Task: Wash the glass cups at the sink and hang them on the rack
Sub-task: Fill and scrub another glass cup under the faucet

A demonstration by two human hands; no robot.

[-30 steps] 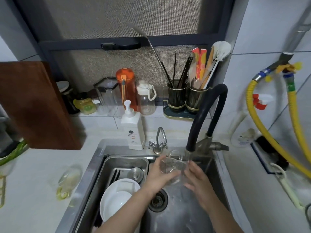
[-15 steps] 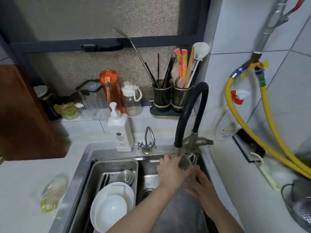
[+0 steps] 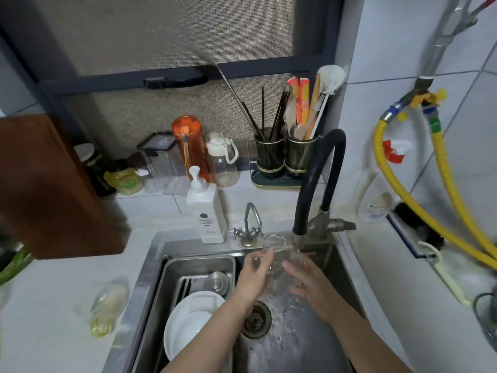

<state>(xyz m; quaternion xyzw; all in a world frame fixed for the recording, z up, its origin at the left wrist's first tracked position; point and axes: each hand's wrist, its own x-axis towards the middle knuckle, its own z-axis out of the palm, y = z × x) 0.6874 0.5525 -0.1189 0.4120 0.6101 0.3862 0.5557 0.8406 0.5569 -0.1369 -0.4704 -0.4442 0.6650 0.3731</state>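
We see a clear glass cup (image 3: 278,261) held over the sink (image 3: 293,343), just under the outlet of the black hose faucet (image 3: 317,179), with water running onto it. The left hand (image 3: 254,275) curls its fingers round the cup's left side; the right hand (image 3: 306,278) cups it from the right, fingers bent against the glass — both hands clasp the same cup, which blurs into the splashing water.

Directly below the hands lies the drain strainer (image 3: 254,319). To the left, a steel tray (image 3: 199,267) sits inside the basin, holding white plates (image 3: 188,327) and a small steel lid (image 3: 216,282); the left forearm crosses over the plates' right edge.

Behind the cup, on the sink's back ledge, stand a small two-handled tap (image 3: 248,227) and a white soap pump bottle (image 3: 205,211). Further back along the window sill we find an orange bottle (image 3: 188,146), a clear bottle with a white cap (image 3: 223,162) and twin utensil holders (image 3: 285,154) full of chopsticks and brushes. A brown cutting board (image 3: 53,184) leans at the left — yellow hoses (image 3: 435,200) loop down the tiled wall at the right.
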